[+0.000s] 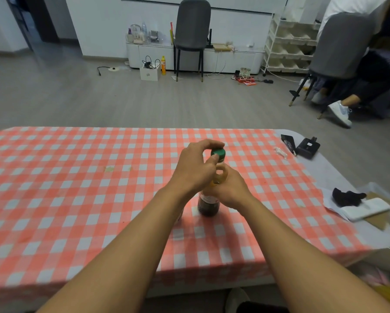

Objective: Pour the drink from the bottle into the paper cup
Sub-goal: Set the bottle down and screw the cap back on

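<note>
A clear bottle [208, 205] with dark drink in its lower part stands upright on the red-and-white checked tablecloth [76, 188], near the table's middle. Its green cap [218, 152] sits on the neck. My left hand [195, 168] pinches the cap from the left, with thumb and fingers around it. My right hand [231, 189] wraps the bottle's body from the right. A small pale sliver that may be the paper cup shows just behind my left forearm, mostly hidden.
At the table's right end lie a black box [307, 146], a dark flat packet [288, 143], a black cloth [347, 196] and a white block [365, 210]. Beyond the table stand two grey chairs [192, 30], with a seated person at far right.
</note>
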